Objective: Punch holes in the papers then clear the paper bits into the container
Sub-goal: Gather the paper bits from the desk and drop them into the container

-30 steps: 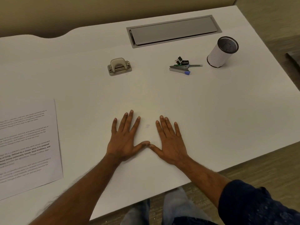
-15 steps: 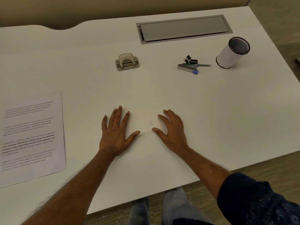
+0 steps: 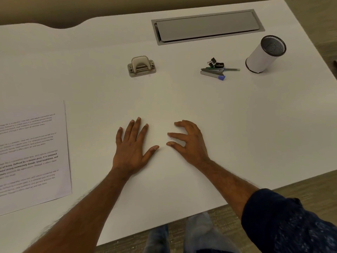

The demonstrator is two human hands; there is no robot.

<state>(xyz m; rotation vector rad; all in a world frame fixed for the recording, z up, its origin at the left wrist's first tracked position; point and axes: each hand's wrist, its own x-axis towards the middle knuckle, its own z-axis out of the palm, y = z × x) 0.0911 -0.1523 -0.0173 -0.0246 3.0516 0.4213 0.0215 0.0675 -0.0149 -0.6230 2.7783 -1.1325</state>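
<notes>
My left hand [image 3: 132,145] lies flat on the white desk [image 3: 237,125], fingers spread, holding nothing. My right hand [image 3: 188,142] is beside it with fingers bent, its fingertips on the desk around a faint small speck [image 3: 169,138] that may be paper bits. A grey hole punch [image 3: 141,66] sits farther back, well beyond both hands. The printed papers [image 3: 31,154] lie at the left edge of view. A white cylindrical container [image 3: 265,53] with a dark mesh rim stands at the far right.
A stapler with a blue tip [image 3: 213,74], a green pencil and black binder clips [image 3: 215,63] lie left of the container. A grey cable hatch [image 3: 207,26] is set into the desk's back. The desk's near edge runs diagonally below my forearms.
Both hands lay flat with thumbs touching; they have drawn apart. My right hand's fingers have curled toward the small speck, and the view has shifted.
</notes>
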